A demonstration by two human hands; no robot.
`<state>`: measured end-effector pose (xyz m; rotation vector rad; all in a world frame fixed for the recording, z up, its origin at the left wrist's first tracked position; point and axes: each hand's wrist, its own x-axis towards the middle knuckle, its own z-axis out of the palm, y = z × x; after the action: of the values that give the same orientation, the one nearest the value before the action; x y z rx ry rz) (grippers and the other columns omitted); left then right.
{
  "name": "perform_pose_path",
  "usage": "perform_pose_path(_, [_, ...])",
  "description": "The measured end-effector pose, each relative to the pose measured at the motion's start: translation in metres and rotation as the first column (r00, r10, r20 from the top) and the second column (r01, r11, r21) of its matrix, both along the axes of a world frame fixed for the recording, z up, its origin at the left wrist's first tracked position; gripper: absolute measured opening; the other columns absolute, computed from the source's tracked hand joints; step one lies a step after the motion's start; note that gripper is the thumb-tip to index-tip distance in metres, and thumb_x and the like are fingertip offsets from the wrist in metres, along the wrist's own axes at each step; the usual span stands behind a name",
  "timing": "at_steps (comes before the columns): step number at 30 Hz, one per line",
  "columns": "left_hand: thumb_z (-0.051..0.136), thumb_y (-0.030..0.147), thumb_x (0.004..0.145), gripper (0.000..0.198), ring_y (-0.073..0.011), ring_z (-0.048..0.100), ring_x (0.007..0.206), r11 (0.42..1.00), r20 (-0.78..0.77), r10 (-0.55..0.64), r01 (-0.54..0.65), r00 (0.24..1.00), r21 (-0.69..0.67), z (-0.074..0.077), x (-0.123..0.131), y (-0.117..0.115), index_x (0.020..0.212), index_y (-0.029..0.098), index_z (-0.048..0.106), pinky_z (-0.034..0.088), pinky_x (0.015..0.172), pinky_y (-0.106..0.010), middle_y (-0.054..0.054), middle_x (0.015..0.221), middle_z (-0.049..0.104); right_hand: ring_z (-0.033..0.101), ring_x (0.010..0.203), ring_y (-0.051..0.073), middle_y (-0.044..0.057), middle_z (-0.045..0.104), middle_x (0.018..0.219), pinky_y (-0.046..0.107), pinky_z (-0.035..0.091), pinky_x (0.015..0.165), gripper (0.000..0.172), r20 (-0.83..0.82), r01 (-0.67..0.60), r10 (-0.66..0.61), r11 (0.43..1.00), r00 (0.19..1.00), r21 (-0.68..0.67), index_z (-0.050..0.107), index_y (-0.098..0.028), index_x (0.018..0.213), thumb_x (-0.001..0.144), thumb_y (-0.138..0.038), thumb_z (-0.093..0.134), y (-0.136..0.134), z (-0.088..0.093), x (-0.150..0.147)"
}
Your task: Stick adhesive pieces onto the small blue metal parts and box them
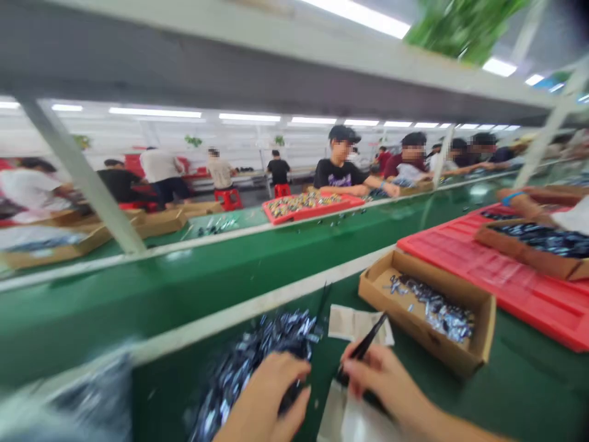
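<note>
While your right hand [384, 374] grips a black tool [369, 338] at lower centre-right, one end angled over a slip of paper [343, 322], your left hand [269, 393] curls over the lower right of the dark heap [267, 337], bottom centre! Thumb and fingers bracket something dark; whether you're pinching it, I can't tell. Now the tally: that heap, all small shiny pieces, runs across the bottom centre of the frame, and it's a big one. Over at centre-right, the box [414, 325] carries a smaller batch [444, 313], bare cardboard showing at its left end. So it looks like early going, plenty loose and the box only part filled, though nothing shows which pieces are finished. Lower left, a bag [92, 399] sits too blurred to read.
</note>
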<state>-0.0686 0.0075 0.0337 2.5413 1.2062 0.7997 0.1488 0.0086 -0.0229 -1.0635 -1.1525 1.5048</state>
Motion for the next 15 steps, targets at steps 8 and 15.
perform_pose_path(8, [0.05, 0.015, 0.086, 0.019, -0.0173, 0.062, 0.092, 0.915, -0.242, -0.129, 0.022, 0.962, -0.402, 0.015, 0.006, -0.029, 0.093, 0.016, 0.068, 0.049, 0.087, -0.03, -0.006, 0.094, 0.066, 0.063, 0.06, 0.012, 0.001, 0.066, 0.066, 0.024, 0.052, 0.058, 0.025, 0.213, -0.01, 0.024, 0.997, 0.977, -0.07, 0.064, -0.016, 0.083, 0.073, -0.036, 0.074, 0.004, 0.025, 0.016])
perform_pose_path(15, [0.047, 0.02, 0.089, 0.026, -0.0229, 0.055, 0.106, 0.933, -0.347, -0.259, 0.14, 0.901, -0.331, -0.007, 0.019, -0.055, 0.112, 0.013, 0.057, 0.048, 0.094, -0.038, -0.01, 0.112, 0.058, 0.062, 0.05, 0.014, 0.0, 0.065, 0.057, 0.025, 0.049, 0.051, 0.024, 0.276, -0.136, 0.151, 0.988, 0.949, -0.07, 0.061, -0.017, 0.075, 0.077, -0.04, 0.067, -0.014, 0.016, 0.002])
